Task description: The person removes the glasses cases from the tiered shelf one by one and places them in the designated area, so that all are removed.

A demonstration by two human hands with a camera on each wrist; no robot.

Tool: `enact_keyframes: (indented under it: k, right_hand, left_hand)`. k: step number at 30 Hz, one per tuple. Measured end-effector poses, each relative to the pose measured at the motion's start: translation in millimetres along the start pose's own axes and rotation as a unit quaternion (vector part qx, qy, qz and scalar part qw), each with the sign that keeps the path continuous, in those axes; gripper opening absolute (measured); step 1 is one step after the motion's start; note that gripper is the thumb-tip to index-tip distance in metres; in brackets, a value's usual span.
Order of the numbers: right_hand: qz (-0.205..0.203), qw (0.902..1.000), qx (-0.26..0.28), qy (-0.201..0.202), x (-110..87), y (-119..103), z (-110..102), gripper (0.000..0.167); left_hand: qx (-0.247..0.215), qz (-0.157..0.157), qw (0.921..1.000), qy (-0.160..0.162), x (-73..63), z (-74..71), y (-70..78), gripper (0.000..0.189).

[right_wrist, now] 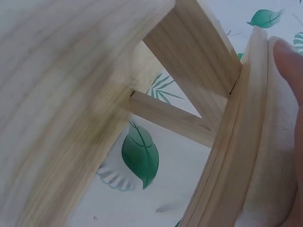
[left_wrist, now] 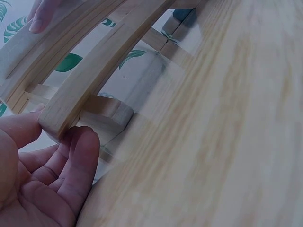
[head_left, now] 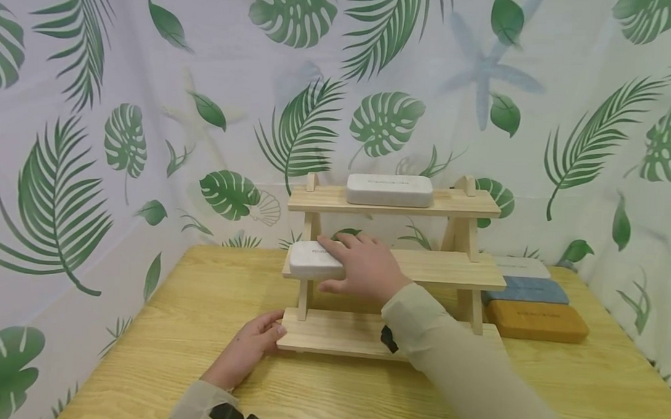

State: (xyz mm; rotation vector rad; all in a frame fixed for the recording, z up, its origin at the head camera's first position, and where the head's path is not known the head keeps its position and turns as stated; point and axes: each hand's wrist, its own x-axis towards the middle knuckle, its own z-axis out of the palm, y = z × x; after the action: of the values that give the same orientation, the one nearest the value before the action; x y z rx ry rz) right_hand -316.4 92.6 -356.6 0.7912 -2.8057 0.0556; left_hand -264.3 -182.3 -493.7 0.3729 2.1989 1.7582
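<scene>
A three-tier wooden display rack (head_left: pixel 342 336) stands on the table. My right hand (head_left: pixel 369 269) grips a white oblong case (head_left: pixel 308 265) with rounded corners at the left end of the middle shelf, thumb along its front and fingers over its top. The right wrist view catches this case (right_wrist: pixel 273 161) at its right edge, lying along the shelf. With thumb and curled fingers, my left hand (head_left: pixel 251 344) holds the left end of the bottom shelf, as the left wrist view shows at the shelf end (left_wrist: pixel 61 111). Another white case (head_left: pixel 389 191) lies on the top shelf.
On the table, right of the rack, lie an orange case (head_left: pixel 538 321), a blue case (head_left: pixel 535 290) and a white case (head_left: pixel 519 267), one behind another. A leaf-patterned cloth (head_left: pixel 218 63) hangs behind and at both sides of the wooden table (head_left: pixel 222 286).
</scene>
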Motion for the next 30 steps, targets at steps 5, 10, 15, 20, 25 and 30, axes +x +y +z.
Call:
enact_keyframes:
  k: [5, 10, 15, 20, 25, 30]
  right_hand:
    - [-0.001, 0.9989, -0.025, 0.04, -0.2, -0.7, 6.0, 0.092]
    - [0.0, 0.9983, -0.03, 0.05, -2.0, -2.5, 8.7, 0.087]
    - [0.006, 0.9983, -0.029, 0.05, -4.0, -4.2, 6.8, 0.086]
    - [0.003, 0.9985, -0.03, 0.046, -7.4, -6.7, 4.4, 0.086]
    - [-0.008, 0.9987, -0.024, 0.045, -12.9, -7.3, 1.6, 0.084]
    - [-0.016, 0.9989, -0.015, 0.043, -19.4, -3.8, -1.0, 0.081]
  left_hand:
    - [0.007, -0.001, 1.0, 0.004, -0.4, 0.0, 0.6, 0.071]
    - [0.007, -0.006, 0.9999, 0.006, -2.0, 1.2, 0.7, 0.07]
    - [0.021, -0.009, 0.9997, 0.012, -1.6, 1.3, 2.2, 0.071]
    - [0.026, -0.013, 0.9995, 0.013, -2.3, 0.6, 1.9, 0.072]
    - [0.029, -0.012, 0.9994, 0.015, -3.4, 0.6, 2.0, 0.071]
    - [0.025, -0.01, 0.9995, 0.015, -2.7, 1.7, 2.7, 0.071]
